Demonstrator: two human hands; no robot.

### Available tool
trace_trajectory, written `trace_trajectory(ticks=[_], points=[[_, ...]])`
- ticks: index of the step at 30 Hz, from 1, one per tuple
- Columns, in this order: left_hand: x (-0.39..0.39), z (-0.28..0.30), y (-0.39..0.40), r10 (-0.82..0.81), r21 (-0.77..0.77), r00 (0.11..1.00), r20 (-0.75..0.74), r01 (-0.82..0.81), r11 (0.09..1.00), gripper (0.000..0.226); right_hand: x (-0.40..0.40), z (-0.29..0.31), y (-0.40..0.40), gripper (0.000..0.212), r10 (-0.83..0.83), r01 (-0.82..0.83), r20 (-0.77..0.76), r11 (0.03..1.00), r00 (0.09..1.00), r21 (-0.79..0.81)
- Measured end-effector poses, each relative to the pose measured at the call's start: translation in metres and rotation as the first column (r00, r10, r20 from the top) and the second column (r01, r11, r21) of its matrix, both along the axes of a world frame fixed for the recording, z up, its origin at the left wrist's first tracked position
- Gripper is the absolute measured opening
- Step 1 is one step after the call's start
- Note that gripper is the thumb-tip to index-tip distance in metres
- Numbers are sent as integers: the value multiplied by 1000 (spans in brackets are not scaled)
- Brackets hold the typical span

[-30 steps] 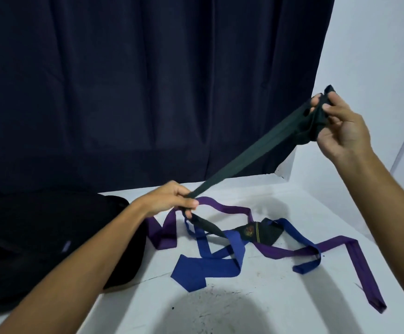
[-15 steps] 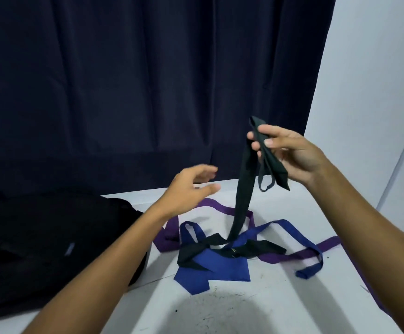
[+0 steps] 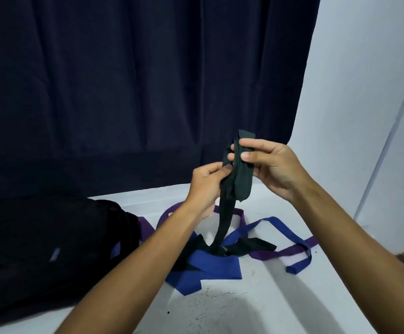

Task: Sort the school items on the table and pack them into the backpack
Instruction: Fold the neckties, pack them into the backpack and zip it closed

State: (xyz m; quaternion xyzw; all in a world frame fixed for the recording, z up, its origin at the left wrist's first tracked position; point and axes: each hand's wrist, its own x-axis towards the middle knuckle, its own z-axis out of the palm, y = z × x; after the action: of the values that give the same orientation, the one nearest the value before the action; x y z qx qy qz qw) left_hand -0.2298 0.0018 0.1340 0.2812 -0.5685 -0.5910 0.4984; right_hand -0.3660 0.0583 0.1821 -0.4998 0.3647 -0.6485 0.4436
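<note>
- The right hand (image 3: 272, 165) had come down and inward from where it had been held high at the right a second before; it now sat just above the middle of the bench (image 3: 256, 307), fingers and thumb pinching the folded upper end of the dark green tie (image 3: 238, 179).
- The left hand (image 3: 207, 186), which half a second earlier had hung open and off the cloth, had closed in again. Its fingers were curled round the tie just below the right hand's fold, the two hands nearly touching.
- The tie was no longer stretched taut between the hands. Its top was doubled over into a short wad, and the rest dropped straight down to the bench, where the tail lay across the blue tie (image 3: 210, 271).
- I took that to mean the folding had started: the person was gathering the length loop by loop, and most of it was not yet taken up.
- The purple tie (image 3: 280, 254) lay loose beneath and beside the blue one, all three tangled where they crossed. I thought the hanging tail might drag the blue one along as it was drawn up.
- The black backpack (image 3: 51, 242) lay at the left end of the bench, its edge touching the purple strip. I could not tell whether it was open.
- None of the ties looked packed yet, so the task seemed to me at an early stage.
</note>
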Motion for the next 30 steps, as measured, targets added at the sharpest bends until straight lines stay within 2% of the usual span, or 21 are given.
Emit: trace_trajectory(ticks=[6, 9, 12, 14, 15, 17, 22, 26, 28, 30], points=[[-2, 6, 7, -65, 224, 983, -172, 104, 969, 28, 9, -13, -5, 31, -173, 168, -144, 985, 974, -42], [3, 7, 5, -104, 257, 969, -222, 161, 953, 27, 12, -17, -5, 33, -194, 182, -202, 980, 960, -75], [8, 6, 4, -167, 237, 958, -235, 223, 945, 24, 15, -20, -4, 35, -205, 178, -272, 976, 940, -123], [10, 3, 4, -200, 202, 946, -254, 254, 946, 31, 18, -21, -5, 35, -235, 192, -314, 968, 920, -161], [10, 3, 4, -214, 170, 947, -241, 258, 951, 36, 18, -22, -6, 35, -253, 205, -324, 963, 912, -176], [11, 1, 7, -234, 89, 955, -184, 253, 963, 30, 18, -21, -6, 32, -259, 212, -298, 960, 919, -180], [9, -4, 15, -165, 38, 976, -143, 172, 984, 31, 16, -22, -7, 31, -234, 203, -242, 968, 942, -149], [10, -4, 12, -115, 35, 982, -148, 121, 992, 31, 15, -28, -6, 29, -297, 249, -249, 946, 922, -205], [12, -4, 12, -105, 26, 987, -122, 109, 994, 31, 13, -30, -3, 27, -220, 199, -197, 973, 956, -120], [11, -5, 13, -89, 3, 994, -70, 90, 996, 30, 15, -31, -1, 26, -55, 57, -144, 998, 988, 6]])
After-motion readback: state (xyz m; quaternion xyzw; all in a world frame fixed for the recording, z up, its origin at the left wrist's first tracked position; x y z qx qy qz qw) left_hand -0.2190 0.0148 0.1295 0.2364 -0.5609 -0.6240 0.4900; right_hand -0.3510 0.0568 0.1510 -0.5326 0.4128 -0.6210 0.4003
